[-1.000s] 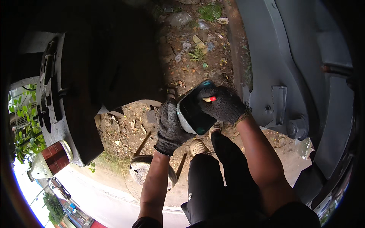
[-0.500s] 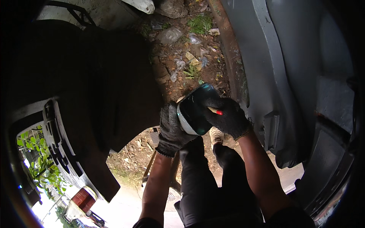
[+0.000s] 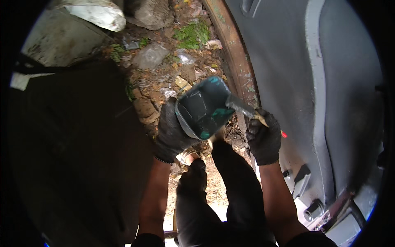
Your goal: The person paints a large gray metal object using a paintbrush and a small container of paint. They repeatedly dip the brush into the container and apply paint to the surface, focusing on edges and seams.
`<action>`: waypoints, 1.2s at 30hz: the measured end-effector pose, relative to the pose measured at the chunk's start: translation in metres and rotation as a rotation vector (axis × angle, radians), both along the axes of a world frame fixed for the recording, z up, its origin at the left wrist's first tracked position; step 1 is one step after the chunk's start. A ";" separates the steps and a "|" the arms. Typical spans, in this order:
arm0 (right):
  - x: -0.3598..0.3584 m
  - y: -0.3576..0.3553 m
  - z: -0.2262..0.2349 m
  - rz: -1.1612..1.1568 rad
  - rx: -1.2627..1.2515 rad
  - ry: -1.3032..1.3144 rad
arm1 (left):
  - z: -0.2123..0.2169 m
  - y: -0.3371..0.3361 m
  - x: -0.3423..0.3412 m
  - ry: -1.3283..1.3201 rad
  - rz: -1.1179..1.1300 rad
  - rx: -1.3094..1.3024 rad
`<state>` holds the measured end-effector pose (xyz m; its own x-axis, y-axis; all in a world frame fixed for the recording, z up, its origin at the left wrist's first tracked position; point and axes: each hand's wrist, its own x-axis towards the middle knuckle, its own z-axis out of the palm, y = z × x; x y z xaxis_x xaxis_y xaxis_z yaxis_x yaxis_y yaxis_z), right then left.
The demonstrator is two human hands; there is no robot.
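Note:
My left hand (image 3: 169, 133), in a black knit glove, is closed around the side of a small open paint container (image 3: 193, 125). Its inside is coated dark grey, with teal smears near the rim and on the bottom. In my right hand (image 3: 264, 138), also gloved in black, is a paintbrush (image 3: 242, 106) with a wooden handle and a red tip. Dark paint covers its bristles, which reach to the container's right rim. The fingers of my right hand are wrapped round the handle.
A grey-painted panel (image 3: 279, 61) with a raised light strip curves along the right, edged by a rusty beam (image 3: 232, 45). On the left hangs a large dark panel (image 3: 74, 144). Between them lies littered soil with a rock (image 3: 150, 14), plastic scraps and green leaves (image 3: 193, 35).
The brush has come out from inside the container to its right rim as my right hand moved right. The container has shifted left, and the whole view has turned toward the grey panel.

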<state>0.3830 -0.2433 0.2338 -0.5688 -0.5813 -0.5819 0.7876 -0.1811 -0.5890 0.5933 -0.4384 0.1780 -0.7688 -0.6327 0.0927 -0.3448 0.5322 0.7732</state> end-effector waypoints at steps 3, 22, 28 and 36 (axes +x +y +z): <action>-0.015 -0.023 -0.032 -0.063 0.039 -0.018 | -0.050 -0.042 -0.028 0.013 -0.029 -0.018; -0.045 -0.026 -0.171 0.140 0.852 1.550 | -0.103 -0.191 -0.102 0.227 -0.001 -0.220; 0.021 0.090 -0.118 0.239 1.323 1.048 | -0.100 -0.150 -0.067 0.213 0.114 -0.029; -0.015 0.076 -0.147 0.630 1.316 1.734 | -0.109 -0.151 -0.045 0.188 0.038 -0.302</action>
